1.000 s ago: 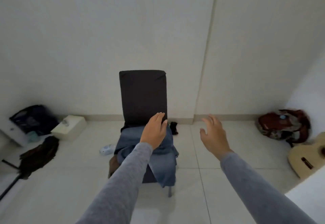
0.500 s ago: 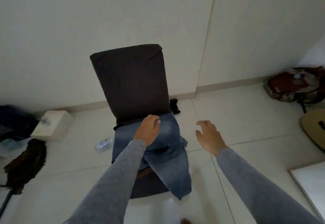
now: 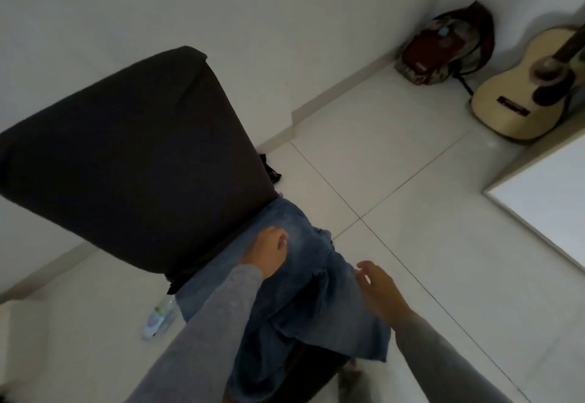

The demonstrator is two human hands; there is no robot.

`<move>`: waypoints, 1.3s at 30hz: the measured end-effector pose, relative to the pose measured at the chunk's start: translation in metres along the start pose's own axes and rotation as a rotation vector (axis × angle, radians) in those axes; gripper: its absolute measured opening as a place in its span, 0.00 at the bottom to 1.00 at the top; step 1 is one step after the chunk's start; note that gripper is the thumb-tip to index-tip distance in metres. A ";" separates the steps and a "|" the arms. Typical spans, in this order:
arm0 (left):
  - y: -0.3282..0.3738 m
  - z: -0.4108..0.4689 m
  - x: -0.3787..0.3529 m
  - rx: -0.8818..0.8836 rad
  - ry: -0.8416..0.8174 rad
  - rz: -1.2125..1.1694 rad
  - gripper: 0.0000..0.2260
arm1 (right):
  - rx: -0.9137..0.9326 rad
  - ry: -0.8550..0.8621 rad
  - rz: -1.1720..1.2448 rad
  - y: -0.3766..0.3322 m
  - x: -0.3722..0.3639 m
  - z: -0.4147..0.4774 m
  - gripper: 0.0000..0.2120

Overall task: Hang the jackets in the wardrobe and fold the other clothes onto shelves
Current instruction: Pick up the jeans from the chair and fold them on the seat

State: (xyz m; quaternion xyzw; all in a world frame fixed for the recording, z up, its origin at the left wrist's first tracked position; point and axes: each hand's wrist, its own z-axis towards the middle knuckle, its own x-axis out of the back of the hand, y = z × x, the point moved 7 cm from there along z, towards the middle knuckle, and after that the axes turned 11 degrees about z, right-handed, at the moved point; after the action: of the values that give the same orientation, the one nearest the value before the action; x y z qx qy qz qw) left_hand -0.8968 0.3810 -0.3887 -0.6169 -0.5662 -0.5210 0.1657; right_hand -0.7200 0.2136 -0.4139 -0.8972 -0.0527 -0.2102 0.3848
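Blue jeans (image 3: 300,301) lie heaped on the seat of a dark chair (image 3: 136,155), one part hanging over the seat's front edge. My left hand (image 3: 267,252) is down on the jeans near the chair back, its fingers curled into the denim. My right hand (image 3: 378,285) hovers just right of the jeans' edge, fingers relaxed and holding nothing. Both arms wear grey sleeves. A strip of black cloth (image 3: 180,279) shows under the jeans at the base of the backrest.
A plastic bottle (image 3: 158,317) lies on the floor left of the chair. A red backpack (image 3: 443,44) and a guitar (image 3: 531,86) stand in the far right corner. A white panel (image 3: 544,203) fills the right edge. A small black item (image 3: 269,168) lies behind the chair.
I have come closer to the chair and the view has tilted. My left hand has dropped onto the jeans and curled its fingers; my right hand has neared the jeans' right edge.
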 end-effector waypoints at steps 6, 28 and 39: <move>-0.008 0.082 -0.037 -0.044 -0.059 0.149 0.12 | -0.102 0.014 0.082 0.032 -0.029 0.067 0.17; -0.046 0.285 -0.176 0.151 -0.354 0.955 0.14 | -0.868 -0.174 0.571 0.268 -0.141 0.244 0.44; -0.044 0.296 -0.182 0.160 -0.244 0.813 0.11 | -0.780 -0.082 0.070 0.249 -0.105 0.240 0.09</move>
State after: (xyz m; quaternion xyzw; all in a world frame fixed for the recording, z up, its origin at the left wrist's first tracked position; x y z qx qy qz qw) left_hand -0.7668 0.5336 -0.6756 -0.8321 -0.3312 -0.2912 0.3364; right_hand -0.6703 0.2179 -0.7720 -0.9850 0.0463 -0.1653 0.0197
